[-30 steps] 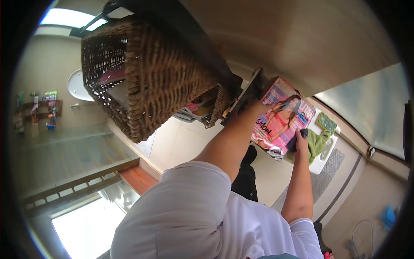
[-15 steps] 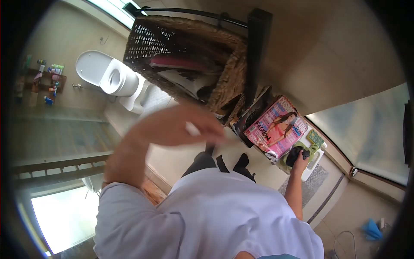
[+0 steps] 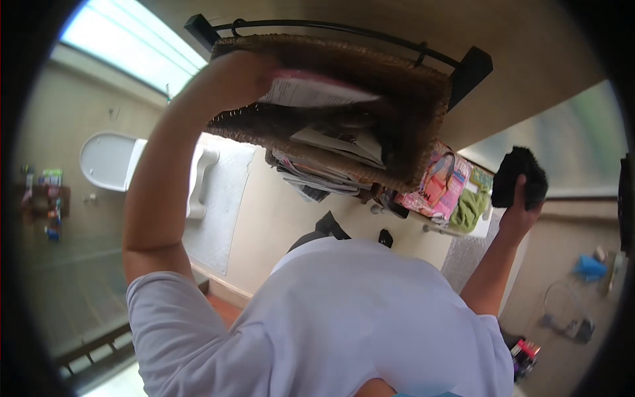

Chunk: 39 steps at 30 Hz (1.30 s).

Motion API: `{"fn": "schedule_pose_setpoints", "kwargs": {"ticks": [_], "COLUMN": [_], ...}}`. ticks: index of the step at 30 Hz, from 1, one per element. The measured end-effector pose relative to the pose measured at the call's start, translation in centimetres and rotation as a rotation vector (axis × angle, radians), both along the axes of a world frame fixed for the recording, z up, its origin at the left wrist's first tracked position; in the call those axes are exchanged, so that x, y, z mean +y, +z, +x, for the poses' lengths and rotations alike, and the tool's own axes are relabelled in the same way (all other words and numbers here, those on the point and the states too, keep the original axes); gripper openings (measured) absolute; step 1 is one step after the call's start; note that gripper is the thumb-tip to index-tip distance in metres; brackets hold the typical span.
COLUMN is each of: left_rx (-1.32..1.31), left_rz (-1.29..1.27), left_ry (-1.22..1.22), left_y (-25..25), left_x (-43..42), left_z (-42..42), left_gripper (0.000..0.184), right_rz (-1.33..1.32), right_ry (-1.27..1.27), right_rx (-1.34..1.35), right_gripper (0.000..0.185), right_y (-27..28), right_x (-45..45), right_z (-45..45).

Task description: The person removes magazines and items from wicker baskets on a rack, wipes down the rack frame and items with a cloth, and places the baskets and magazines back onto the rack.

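Observation:
My left hand [image 3: 251, 74] reaches over the rim of a brown wicker basket [image 3: 433, 142], at the left end of a pink-edged printed sheet or booklet [image 3: 317, 91]. Its fingers are blurred and hidden inside, so their grip does not show. More papers [image 3: 340, 144] lie along the near side of the basket. Out to the right, my right hand [image 3: 522, 205] is raised with its fingers closed on a bunched black cloth [image 3: 519, 175].
A black metal rail [image 3: 344, 28] runs behind the basket. Below are stacked magazines [image 3: 317, 173], a pink fashion magazine [image 3: 436, 182] and a green cloth [image 3: 469, 210]. A white toilet [image 3: 109, 161] stands at left. A blue item [image 3: 589, 266] lies at far right.
My left hand has moved from in front of my body up into the basket. My right hand has lifted the black cloth away from the green cloth, up and to the right. The view has shifted.

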<state>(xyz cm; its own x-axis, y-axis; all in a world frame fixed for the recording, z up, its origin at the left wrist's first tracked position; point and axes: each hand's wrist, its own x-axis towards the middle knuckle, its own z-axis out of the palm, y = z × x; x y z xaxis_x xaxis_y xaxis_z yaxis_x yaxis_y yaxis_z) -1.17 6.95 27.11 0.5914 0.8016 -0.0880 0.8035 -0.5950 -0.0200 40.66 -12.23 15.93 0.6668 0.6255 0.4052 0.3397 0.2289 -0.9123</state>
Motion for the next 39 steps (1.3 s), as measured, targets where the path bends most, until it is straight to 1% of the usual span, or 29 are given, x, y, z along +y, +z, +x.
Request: {"fn": "schedule_pose_setpoints", "kwargs": {"ticks": [1,2,3,4,6,7,9,11,12,14,15,17,18,19,20,21,23,25,28,31,34,37,39], "left_rx": [-0.077,-0.108,-0.138,-0.197,-0.32,-0.322,-0.327,-0.457,-0.518,-0.663,-0.733,-0.991,-1.027,-1.064,-0.999,-0.926,-0.639,-0.45,-0.127,-0.041,0.074,0.122,0.242], "left_rz": [0.061,0.049,0.039,0.087,0.176,0.181,0.205,0.134,0.099,0.199,0.246,0.365,0.294,0.226,0.027,-0.176,-0.226,-0.409,-0.365,-0.177,-0.088,0.122,0.207], "left_ry": [-0.075,-0.111,-0.147,-0.246,-0.437,-0.45,-0.469,-0.489,-0.49,-0.425,-0.39,-0.269,-0.217,-0.164,-0.125,-0.082,-0.67,-0.763,-0.68,-0.719,-0.701,-0.699,-0.668], "left_y": [1.6,3.5,5.2,6.2,7.2,7.1,7.0,6.6,6.4,6.3,6.1,4.6,3.8,2.9,2.1,1.0,-2.5,-4.6,-5.8,-4.6,-2.4,-1.8,-2.5], "left_x": [-0.8,-1.9,-2.8,-3.2,-3.7,-3.9,-3.9,-2.5,-2.1,-3.0,-3.4,-3.4,-3.7,-3.9,-4.9,-5.6,-4.7,-4.9,-4.5,-4.0,-3.4,-2.7,-1.8], "left_z": [-0.1,0.2,0.7,1.1,1.9,2.7,4.3,4.7,4.9,4.9,4.9,4.1,4.2,4.3,4.9,5.5,7.8,10.5,11.7,10.3,8.8,6.4,4.5], "left_gripper": [0.033,0.033,0.033,0.033,0.035,0.034,0.032,0.03,0.03,0.027,0.027,0.026,0.025,0.025,0.024,0.024,0.023,0.022,0.026,0.026,0.025,0.024,0.025], "right_rz": [0.023,0.046,0.048,0.05,0.025,0.058,0.056,-0.031,-0.039,-0.049,0.045,0.234,0.276,0.244,0.209,0.241,0.306,0.336,0.345,0.34,0.326,0.321,0.313], "right_ry": [-0.029,-0.056,-0.001,0.055,0.267,0.413,0.492,0.363,0.316,0.221,0.218,0.214,0.157,0.127,0.094,0.086,0.075,0.048,0.021,0.002,0.024,-0.01,-0.042], "right_rx": [-0.086,-0.174,-0.192,-0.209,-0.204,-0.114,-0.201,-0.551,-0.61,-0.715,-0.635,-0.476,-0.345,-0.159,0.028,0.09,0.214,0.227,0.233,0.218,0.222,0.24,0.268], "right_gripper": [0.041,0.043,0.047,0.051,0.057,0.055,0.052,0.046,0.044,0.039,0.037,0.034,0.031,0.03,0.03,0.03,0.03,0.03,0.029,0.027,0.025,0.024,0.024], "right_y": [1.8,3.3,4.5,5.4,6.3,7.7,8.9,9.0,9.2,9.3,9.1,8.3,8.3,8.9,9.7,10.1,10.6,10.2,9.4,7.9,6.9,6.2,5.7], "right_x": [0.1,0.3,0.5,0.8,1.7,2.4,3.4,3.7,3.5,3.2,3.1,2.8,2.7,2.1,1.5,1.2,0.5,-0.1,-1.3,-2.4,-3.5,-4.3,-4.6], "right_z": [-1.9,-3.7,-5.2,-6.5,-8.5,-10.8,-12.6,-12.3,-12.1,-11.8,-11.4,-10.4,-9.8,-9.4,-8.9,-8.4,-7.5,-6.4,-5.3,-3.6,-1.9,-1.0,-0.7]}}
